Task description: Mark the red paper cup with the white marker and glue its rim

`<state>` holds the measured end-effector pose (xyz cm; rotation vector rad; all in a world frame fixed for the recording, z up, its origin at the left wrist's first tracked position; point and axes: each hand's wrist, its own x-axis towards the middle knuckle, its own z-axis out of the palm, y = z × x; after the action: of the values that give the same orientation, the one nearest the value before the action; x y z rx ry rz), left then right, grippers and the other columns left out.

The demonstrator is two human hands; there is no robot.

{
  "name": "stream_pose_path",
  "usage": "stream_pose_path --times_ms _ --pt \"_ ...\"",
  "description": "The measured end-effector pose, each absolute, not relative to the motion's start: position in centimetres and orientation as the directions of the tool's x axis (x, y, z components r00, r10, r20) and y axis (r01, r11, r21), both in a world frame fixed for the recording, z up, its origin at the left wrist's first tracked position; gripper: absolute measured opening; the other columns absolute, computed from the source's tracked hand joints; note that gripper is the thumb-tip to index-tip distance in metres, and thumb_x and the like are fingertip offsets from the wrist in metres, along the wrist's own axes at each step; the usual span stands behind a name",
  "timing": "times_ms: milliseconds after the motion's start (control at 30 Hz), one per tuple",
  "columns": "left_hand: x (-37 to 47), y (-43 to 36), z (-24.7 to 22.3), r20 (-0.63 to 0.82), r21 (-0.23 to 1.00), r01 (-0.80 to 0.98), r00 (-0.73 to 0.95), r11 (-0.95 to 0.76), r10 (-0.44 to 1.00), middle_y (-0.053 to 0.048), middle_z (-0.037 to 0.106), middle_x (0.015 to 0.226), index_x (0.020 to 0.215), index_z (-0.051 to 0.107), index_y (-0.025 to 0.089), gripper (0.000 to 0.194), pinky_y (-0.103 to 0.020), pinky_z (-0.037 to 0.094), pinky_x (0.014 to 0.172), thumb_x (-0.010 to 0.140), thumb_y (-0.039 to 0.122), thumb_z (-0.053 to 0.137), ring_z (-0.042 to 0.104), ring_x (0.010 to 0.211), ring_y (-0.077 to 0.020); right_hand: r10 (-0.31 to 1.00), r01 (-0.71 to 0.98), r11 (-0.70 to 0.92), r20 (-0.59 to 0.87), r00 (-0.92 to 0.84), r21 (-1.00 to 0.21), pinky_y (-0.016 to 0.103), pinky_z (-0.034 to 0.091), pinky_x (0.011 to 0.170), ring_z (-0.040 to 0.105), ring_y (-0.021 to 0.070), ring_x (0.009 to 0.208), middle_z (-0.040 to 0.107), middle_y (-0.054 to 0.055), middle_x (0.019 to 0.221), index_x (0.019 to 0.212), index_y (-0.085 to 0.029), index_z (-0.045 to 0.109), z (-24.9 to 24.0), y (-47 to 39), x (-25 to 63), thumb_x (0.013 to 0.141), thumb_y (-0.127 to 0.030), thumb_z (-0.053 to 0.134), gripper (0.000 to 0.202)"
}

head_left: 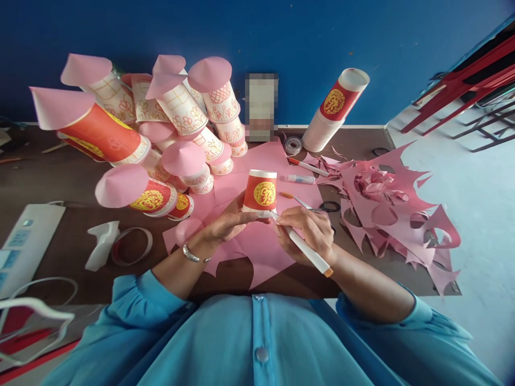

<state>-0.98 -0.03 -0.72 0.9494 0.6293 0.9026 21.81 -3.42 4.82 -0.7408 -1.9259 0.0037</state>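
My left hand is wrapped round a red paper cup with a yellow round emblem and white bands. The cup is upside down, its narrow end up. In my right hand is a white marker pen with an orange end cap; its other end meets the cup's lower white band. Under both hands lies pink paper with curved cut edges. Scissors with orange and black parts lie just beyond my right hand, next to a glue stick.
Paper-cup towers with pink cone tops crowd the back left. A tilted stack of cups leans at the back right, near a tape roll. Pink scraps cover the right side. A power strip lies left.
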Motion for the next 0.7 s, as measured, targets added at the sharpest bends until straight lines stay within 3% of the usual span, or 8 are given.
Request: stream_pose_path --times_ms 133,367,567,700 --pt "-0.7 -0.1 0.5 0.014 0.95 -0.267 0.551 0.161 0.834 -0.009 0.087 0.129 0.117 0.088 0.025 0.031 -0.046 0.072 0.106 0.096 0.048 0.09 0.083 0.123 -0.031 0.502 0.5 0.804 0.818 -0.281 -0.322 0.026 0.064 0.061 0.08 0.0163 0.066 0.083 -0.002 0.086 0.117 -0.027 0.069 4.8 -3.4 21.8 0.101 -0.01 0.071 0.024" --pt "0.3 0.0 1.8 -0.133 0.912 -0.261 0.541 0.316 0.83 -0.003 0.086 0.107 0.12 0.08 0.024 0.036 -0.047 0.071 0.1 0.09 0.04 0.093 0.085 0.112 -0.0283 0.509 0.524 0.797 0.801 -0.314 -0.301 0.026 0.064 0.062 0.08 0.0154 0.066 0.082 -0.002 0.086 0.116 -0.027 0.068 4.8 -3.5 21.9 0.103 -0.01 0.074 0.022" --pt "0.3 0.2 1.6 -0.138 0.906 -0.267 0.546 0.328 0.826 -0.006 0.086 0.108 0.121 0.08 0.022 0.042 -0.051 0.07 0.102 0.088 0.042 0.095 0.085 0.114 -0.032 0.505 0.499 0.809 0.802 -0.319 -0.311 0.025 0.065 0.064 0.082 0.0156 0.069 0.084 -0.001 0.088 0.119 -0.026 0.069 4.5 -3.5 22.1 0.1 -0.009 0.077 0.027" --pt "0.3 0.2 1.8 -0.134 0.914 -0.256 0.543 0.316 0.829 -0.007 0.087 0.109 0.122 0.079 0.021 0.045 -0.048 0.07 0.098 0.088 0.044 0.097 0.085 0.107 -0.0296 0.496 0.495 0.812 0.812 -0.308 -0.309 0.026 0.066 0.062 0.081 0.0163 0.068 0.083 -0.001 0.086 0.117 -0.026 0.068 4.5 -3.3 22.0 0.102 -0.011 0.074 0.022"
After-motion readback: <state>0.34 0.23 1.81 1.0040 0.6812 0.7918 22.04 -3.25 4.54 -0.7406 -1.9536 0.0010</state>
